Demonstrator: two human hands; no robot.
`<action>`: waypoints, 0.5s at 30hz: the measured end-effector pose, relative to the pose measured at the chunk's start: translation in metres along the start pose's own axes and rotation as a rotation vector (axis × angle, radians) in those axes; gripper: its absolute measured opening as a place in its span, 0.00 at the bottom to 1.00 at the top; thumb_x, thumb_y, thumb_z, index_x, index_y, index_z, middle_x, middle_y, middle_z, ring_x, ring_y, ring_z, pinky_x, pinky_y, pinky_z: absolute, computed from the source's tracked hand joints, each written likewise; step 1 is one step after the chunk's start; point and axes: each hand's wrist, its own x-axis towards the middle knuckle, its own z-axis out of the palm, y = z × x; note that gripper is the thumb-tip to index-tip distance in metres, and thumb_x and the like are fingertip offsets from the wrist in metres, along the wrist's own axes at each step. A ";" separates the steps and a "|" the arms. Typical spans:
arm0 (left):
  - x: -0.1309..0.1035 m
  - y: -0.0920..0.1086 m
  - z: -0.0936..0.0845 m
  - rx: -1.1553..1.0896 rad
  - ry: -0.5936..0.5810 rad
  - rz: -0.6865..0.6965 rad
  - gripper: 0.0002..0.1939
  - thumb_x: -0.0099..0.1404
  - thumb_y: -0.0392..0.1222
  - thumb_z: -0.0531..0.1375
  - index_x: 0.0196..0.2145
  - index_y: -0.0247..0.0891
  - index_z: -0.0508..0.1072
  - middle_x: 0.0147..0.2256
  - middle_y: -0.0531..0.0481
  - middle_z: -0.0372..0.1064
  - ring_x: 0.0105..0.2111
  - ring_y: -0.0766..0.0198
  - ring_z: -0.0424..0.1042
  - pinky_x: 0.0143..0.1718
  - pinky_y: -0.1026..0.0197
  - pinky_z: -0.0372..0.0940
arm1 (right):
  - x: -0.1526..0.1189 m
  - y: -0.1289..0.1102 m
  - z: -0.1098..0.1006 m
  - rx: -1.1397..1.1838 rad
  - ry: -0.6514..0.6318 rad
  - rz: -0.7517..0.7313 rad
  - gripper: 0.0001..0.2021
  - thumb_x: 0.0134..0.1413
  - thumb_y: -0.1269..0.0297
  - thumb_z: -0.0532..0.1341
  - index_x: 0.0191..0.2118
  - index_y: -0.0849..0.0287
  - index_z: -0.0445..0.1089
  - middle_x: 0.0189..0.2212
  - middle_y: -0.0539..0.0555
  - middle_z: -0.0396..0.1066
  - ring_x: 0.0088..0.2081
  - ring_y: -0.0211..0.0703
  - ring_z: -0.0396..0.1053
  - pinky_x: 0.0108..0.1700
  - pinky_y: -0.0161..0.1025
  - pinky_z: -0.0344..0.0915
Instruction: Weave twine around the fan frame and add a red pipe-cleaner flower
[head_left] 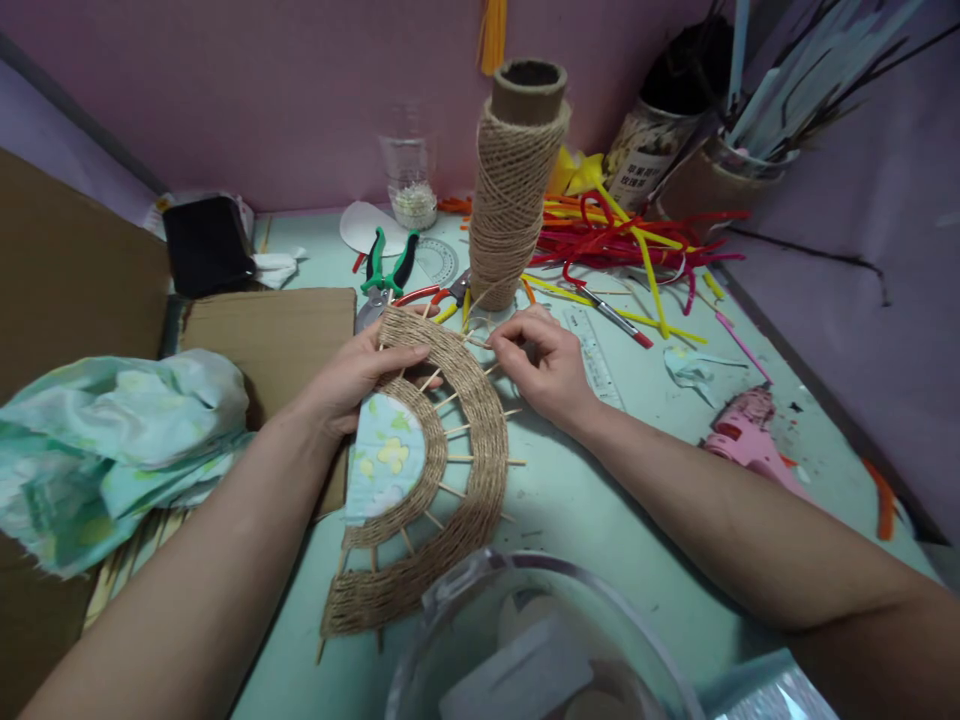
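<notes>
A half-round woven piece (487, 430) stands tilted over the table, with bands of brown twine wound through thin wooden sticks and a floral cloth (390, 455) at its centre. My left hand (367, 370) grips its upper end, thumb on the front and fingers behind. At the outer upper edge my right hand (544, 360) pinches a strand of twine (480, 340) between thumb and fingertips. Just behind, a tall spool of twine (510, 200) stands upright on the table. Green-handled pliers (388, 265) and red-handled pliers (442, 292) lie behind the woven piece.
A clear plastic tub (555, 570) stands at the near edge. Crumpled floral fabric (127, 430) and cardboard (277, 340) are at left. Coloured pipe cleaners (600, 240), a ruler (592, 350) and a pink glue gun (750, 440) lie at right. A cup of beads (414, 200) sits at the back.
</notes>
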 end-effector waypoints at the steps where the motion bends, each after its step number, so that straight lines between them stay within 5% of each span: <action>1: 0.000 0.001 0.000 -0.013 -0.002 -0.001 0.24 0.53 0.27 0.61 0.49 0.36 0.68 0.36 0.47 0.74 0.30 0.63 0.75 0.30 0.65 0.72 | 0.000 0.000 0.000 -0.012 0.003 0.013 0.08 0.52 0.68 0.57 0.24 0.57 0.67 0.23 0.48 0.66 0.31 0.39 0.61 0.39 0.41 0.57; 15: -0.008 0.011 0.002 -0.320 -0.064 -0.068 0.15 0.59 0.27 0.54 0.43 0.32 0.71 0.35 0.45 0.76 0.36 0.62 0.75 0.33 0.65 0.71 | 0.001 0.004 -0.001 0.034 -0.106 0.080 0.16 0.60 0.55 0.51 0.29 0.54 0.70 0.24 0.51 0.68 0.34 0.43 0.63 0.43 0.44 0.59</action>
